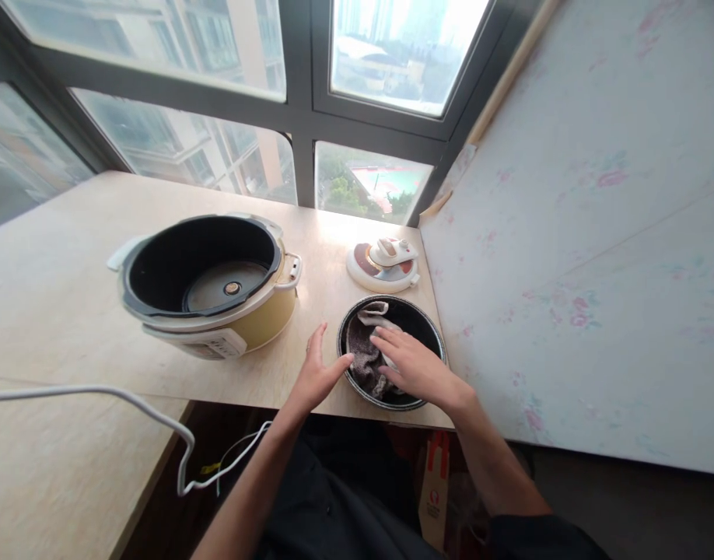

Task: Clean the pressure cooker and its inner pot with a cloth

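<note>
A black inner pot (422, 320) sits near the front edge of the wooden counter, with a crumpled grey-brown cloth (364, 354) inside it. My right hand (412, 364) reaches over the pot's rim, fingers stretched above the cloth; whether they touch it I cannot tell. At the pot's left side is my left hand (319, 373), its thumb apart from the fingers and its thumb tip close to the rim. Left of both hands stands the pressure cooker body (264, 319), lidless, its dark inside showing. Behind the pot lies the cooker lid (383, 264).
A white cord (129, 398) crosses the counter (42, 311) at the left and hangs over its edge. A wall with flowered paper (579, 233) rises close on the right. Windows (380, 62) stand behind the counter. Below it is a paper bag (434, 498) with red handles.
</note>
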The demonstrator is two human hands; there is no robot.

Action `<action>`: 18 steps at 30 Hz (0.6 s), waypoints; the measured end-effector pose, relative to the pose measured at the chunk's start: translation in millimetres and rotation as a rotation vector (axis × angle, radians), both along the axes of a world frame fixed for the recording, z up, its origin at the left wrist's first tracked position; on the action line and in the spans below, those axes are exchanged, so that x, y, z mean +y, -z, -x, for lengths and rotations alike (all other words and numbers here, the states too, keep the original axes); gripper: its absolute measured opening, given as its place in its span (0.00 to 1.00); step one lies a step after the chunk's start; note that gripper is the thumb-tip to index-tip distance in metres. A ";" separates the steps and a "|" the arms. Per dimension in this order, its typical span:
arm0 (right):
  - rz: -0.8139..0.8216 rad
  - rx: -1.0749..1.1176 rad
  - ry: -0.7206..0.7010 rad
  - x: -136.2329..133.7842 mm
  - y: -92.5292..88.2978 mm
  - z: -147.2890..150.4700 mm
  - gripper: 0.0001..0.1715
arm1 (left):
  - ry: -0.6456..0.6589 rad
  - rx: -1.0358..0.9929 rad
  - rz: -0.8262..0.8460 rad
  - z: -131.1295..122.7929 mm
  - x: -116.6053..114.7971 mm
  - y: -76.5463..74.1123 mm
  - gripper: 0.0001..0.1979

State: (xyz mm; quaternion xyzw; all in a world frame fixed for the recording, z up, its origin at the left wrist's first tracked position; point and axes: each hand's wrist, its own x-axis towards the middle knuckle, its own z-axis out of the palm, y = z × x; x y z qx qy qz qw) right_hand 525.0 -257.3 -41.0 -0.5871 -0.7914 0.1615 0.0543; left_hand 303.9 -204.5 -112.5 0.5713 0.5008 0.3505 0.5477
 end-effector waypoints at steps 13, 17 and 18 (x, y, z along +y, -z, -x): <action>0.476 -0.404 0.114 53.7 39.8 9.6 0.76 | 0.010 -0.292 -0.132 -40.4 -12.9 37.9 0.46; 0.411 -0.059 0.379 52.0 57.5 5.3 0.45 | -0.024 -0.317 -0.094 -44.4 -15.5 33.6 0.45; 0.388 0.024 0.392 52.4 61.1 4.9 0.35 | -0.030 -0.313 -0.087 -45.2 -16.2 32.6 0.45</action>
